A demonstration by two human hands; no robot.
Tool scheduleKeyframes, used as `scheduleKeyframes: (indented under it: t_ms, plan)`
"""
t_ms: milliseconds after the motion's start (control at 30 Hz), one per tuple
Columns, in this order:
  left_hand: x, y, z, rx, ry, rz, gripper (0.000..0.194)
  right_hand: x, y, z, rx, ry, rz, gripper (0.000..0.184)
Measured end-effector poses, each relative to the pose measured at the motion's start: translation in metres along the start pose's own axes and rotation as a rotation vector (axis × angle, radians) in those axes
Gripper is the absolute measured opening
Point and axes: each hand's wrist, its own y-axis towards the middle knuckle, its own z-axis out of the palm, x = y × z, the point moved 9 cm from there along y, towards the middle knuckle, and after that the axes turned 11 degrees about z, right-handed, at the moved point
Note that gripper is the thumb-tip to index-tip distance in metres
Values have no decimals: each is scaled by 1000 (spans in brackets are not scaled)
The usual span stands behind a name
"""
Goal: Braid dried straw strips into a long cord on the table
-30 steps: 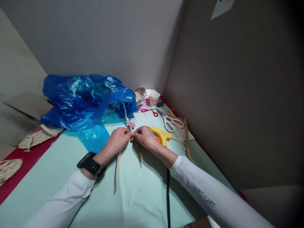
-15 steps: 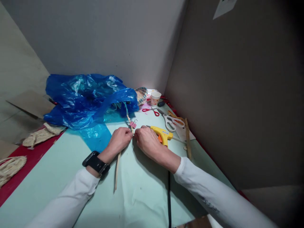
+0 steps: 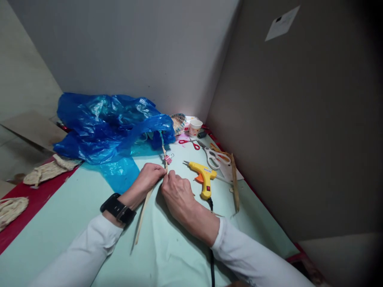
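Observation:
My left hand [image 3: 149,178] and my right hand [image 3: 176,192] meet at the middle of the pale green table cover [image 3: 74,223], both pinched on a braided straw cord [image 3: 164,152]. The cord runs back into a blue plastic bag [image 3: 110,123]. A pink binder clip [image 3: 168,159] is clamped on the cord just beyond my fingers. Loose straw strands [image 3: 142,217] trail toward me from under my left hand. A black watch sits on my left wrist.
A yellow glue gun [image 3: 202,178] lies right of my hands, its black cord running toward me. Behind it are white-handled scissors [image 3: 213,155], red scissors [image 3: 189,142], a paper cup [image 3: 195,128] and a small woven basket [image 3: 178,121]. Straw bundles [image 3: 44,172] lie on the left. Grey walls enclose the corner.
My right hand has drawn back toward me and left, uncovering the glue gun. The loose straw strands now angle more to the left. Both hands stay pinched on the cord.

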Motion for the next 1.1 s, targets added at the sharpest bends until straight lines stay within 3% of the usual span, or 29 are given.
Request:
scheduleKeyframes:
  t_ms: [133,233,300,400,500,667,900,1100]
  plan:
    - [5,0,5,37,-103,-18,22,1,-11,-2,77,50,-20,33]
    - [4,1,6,55,-135,-38,21,-4,-18,-12,134,217,-62,24]
    - [4,1,7,74,-156,-60,21,-15,-16,-19,169,371,-57,24]
    - [4,0,6,110,-191,-97,26,-47,3,-23,141,508,98,26]
    - [6,-1,6,144,-213,-114,29,-58,21,-12,198,570,143,21]
    - [6,-2,6,158,-192,-96,25,-44,36,6,292,644,82,18]
    - [0,-1,3,179,-14,-4,27,-48,44,22,328,818,114,28]
    - [-17,0,-1,174,356,153,25,-59,44,30,283,952,217,28]
